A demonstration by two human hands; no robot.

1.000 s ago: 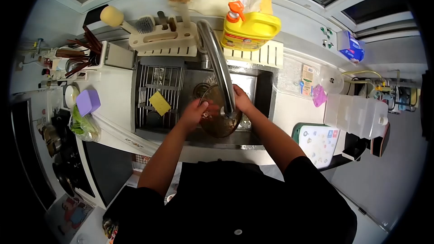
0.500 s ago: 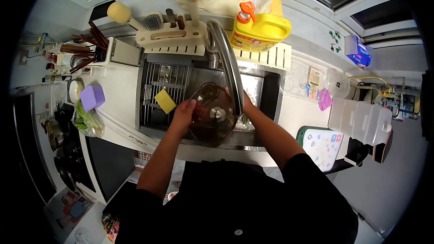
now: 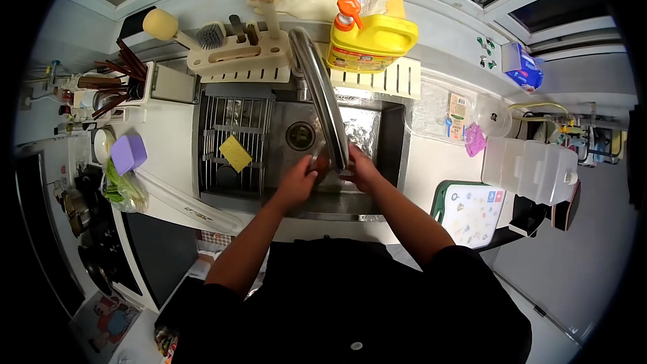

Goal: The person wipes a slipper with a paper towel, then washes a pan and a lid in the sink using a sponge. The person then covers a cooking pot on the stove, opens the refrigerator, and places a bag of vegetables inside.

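A clear glass pot lid [image 3: 317, 156] is turned nearly edge-on above the sink, partly hidden behind the faucet spout. My left hand [image 3: 298, 180] is closed on its left side, thumb up near the rim. My right hand [image 3: 362, 168] is right beside the end of the curved steel faucet [image 3: 322, 94]; its fingers are bent toward the lid, and the spout hides part of their contact. Below both hands lies the steel sink [image 3: 283, 168] with its round drain [image 3: 300, 136].
A wire rack [image 3: 214, 128] with a yellow sponge [image 3: 235, 154] fills the sink's left side. Behind stand a brush holder [image 3: 236, 61] and a yellow detergent jug [image 3: 371, 44]. On the right are a cutting board [image 3: 468, 212] and clear plastic box [image 3: 529, 168]. A purple container [image 3: 129, 154] sits left.
The lid has turned from facing up to nearly edge-on, uncovering the drain. My left hand has moved right and down slightly. The whole view has shifted a little left.
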